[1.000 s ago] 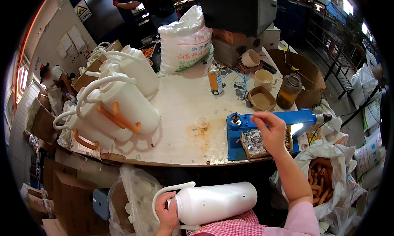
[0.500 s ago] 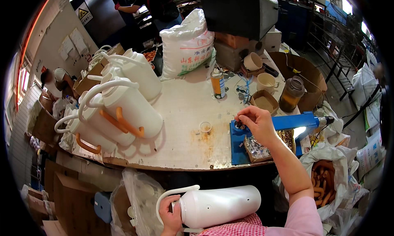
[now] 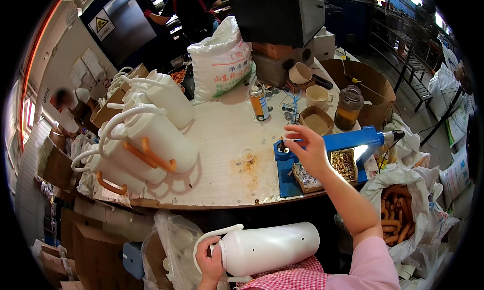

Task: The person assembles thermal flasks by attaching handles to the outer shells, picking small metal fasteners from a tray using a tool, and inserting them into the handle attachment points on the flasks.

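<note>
A white vacuum jug [image 3: 272,248] with a curved white handle lies sideways across my lap, two small dark holes in its side. My left hand [image 3: 209,260] is closed round its neck end, beneath the handle. Over the left end of a blue bench machine [image 3: 348,139], my right hand [image 3: 308,148] has thumb and forefinger apart. A small, thin dark piece [image 3: 282,142] stands at the round fitting there, beside the fingertips; whether they touch it is unclear. Under my right forearm sit boxes of silvery small parts [image 3: 305,177] and brass-coloured small parts [image 3: 344,165].
Several white jugs [image 3: 161,139], some with orange handles, crowd the table's left side. Farther back stand a white sack [image 3: 222,63], a spray can [image 3: 259,103], a mug [image 3: 317,97] and a jar [image 3: 349,107]. A bag of orange handles [image 3: 397,214] is at right. Another person [image 3: 194,13] works beyond.
My right thumb and forefinger have parted from a pinch over the machine's fitting, where a thin dark piece now shows. My left hand still holds the jug. The view has shifted slightly.
</note>
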{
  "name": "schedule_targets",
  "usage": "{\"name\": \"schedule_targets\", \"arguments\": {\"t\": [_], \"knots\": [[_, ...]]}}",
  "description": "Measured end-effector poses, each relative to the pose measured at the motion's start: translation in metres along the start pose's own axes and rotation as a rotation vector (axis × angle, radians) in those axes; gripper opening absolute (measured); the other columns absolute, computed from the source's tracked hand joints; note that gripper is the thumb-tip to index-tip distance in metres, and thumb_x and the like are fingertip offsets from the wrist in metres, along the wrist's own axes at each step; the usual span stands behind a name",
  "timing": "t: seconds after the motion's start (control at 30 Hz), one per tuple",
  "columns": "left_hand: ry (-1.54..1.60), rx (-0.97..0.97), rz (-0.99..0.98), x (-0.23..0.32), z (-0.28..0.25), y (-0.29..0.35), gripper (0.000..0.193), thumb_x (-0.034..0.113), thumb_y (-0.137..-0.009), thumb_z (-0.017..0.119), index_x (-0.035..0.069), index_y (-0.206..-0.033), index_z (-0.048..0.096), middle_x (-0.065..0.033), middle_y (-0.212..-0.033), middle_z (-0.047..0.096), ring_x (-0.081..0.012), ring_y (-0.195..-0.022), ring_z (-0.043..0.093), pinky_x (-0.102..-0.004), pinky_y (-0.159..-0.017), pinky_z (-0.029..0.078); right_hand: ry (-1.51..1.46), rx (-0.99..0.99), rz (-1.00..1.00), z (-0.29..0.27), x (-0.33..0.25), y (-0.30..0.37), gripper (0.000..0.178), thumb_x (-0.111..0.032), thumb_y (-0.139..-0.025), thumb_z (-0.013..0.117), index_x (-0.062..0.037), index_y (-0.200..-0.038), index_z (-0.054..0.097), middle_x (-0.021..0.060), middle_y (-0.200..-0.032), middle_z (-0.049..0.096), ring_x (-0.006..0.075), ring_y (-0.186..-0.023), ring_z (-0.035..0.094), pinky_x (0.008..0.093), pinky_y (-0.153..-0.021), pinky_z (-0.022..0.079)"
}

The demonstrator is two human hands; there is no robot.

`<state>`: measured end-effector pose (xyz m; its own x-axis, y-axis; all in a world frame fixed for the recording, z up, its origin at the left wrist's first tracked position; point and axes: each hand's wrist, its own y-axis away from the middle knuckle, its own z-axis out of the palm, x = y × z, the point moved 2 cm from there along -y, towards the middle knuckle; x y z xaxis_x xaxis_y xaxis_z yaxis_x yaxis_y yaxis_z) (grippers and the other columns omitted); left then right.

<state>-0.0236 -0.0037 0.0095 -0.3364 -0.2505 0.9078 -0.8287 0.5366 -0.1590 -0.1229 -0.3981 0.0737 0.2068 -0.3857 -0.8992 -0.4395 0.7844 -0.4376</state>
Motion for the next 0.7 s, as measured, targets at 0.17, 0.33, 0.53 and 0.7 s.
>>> {"name": "schedule_targets", "arguments": {"t": [0.17,0.33,0.53,0.7], "knots": [[-0.019,-0.013,0.049,-0.005,-0.007,0.005,0.023,0.001,-0.085,0.060,-0.001,-0.106,0.068,-0.0132,-0.108,0.067,-0.0257,-0.104,0.063,-0.0355,-0.096,0.048,0.360,-0.150,-0.097,-0.046,0.026,0.077,0.009,-0.005,-0.088,0.070,-0.0029,-0.097,0.071,0.0083,-0.098,0.070,0.0208,-0.090,0.068,0.0302,-0.073,0.055],[-0.040,-0.046,0.013,0.005,-0.004,0.002,0.023,0.000,-0.085,0.060,-0.001,-0.107,0.068,-0.0127,-0.107,0.067,-0.0258,-0.104,0.063,-0.0352,-0.096,0.047,1.035,-0.359,-0.304,-0.048,0.070,0.080,0.008,-0.008,-0.084,0.067,-0.0078,-0.090,0.073,0.0074,-0.100,0.070,0.0248,-0.093,0.068,0.0332,-0.080,0.055],[-0.024,-0.021,-0.012,-0.002,-0.002,0.005,0.024,-0.001,-0.085,0.059,-0.001,-0.108,0.067,-0.0128,-0.107,0.066,-0.0254,-0.103,0.063,-0.0347,-0.096,0.047,1.353,-0.703,-0.016,-0.041,0.085,0.067,0.015,-0.012,-0.083,0.064,-0.0142,-0.091,0.076,0.0038,-0.103,0.071,0.0219,-0.102,0.068,0.0327,-0.082,0.056],[-0.015,-0.029,-0.002,-0.001,-0.002,-0.003,0.028,-0.001,-0.083,0.060,0.000,-0.111,0.067,-0.0128,-0.107,0.067,-0.0263,-0.104,0.063,-0.0356,-0.096,0.047,1.051,-0.445,-0.188,-0.048,0.084,0.065,0.005,-0.013,-0.084,0.065,-0.0123,-0.082,0.070,0.0054,-0.081,0.067,0.0268,-0.087,0.067,0.0396,-0.073,0.054]]}}
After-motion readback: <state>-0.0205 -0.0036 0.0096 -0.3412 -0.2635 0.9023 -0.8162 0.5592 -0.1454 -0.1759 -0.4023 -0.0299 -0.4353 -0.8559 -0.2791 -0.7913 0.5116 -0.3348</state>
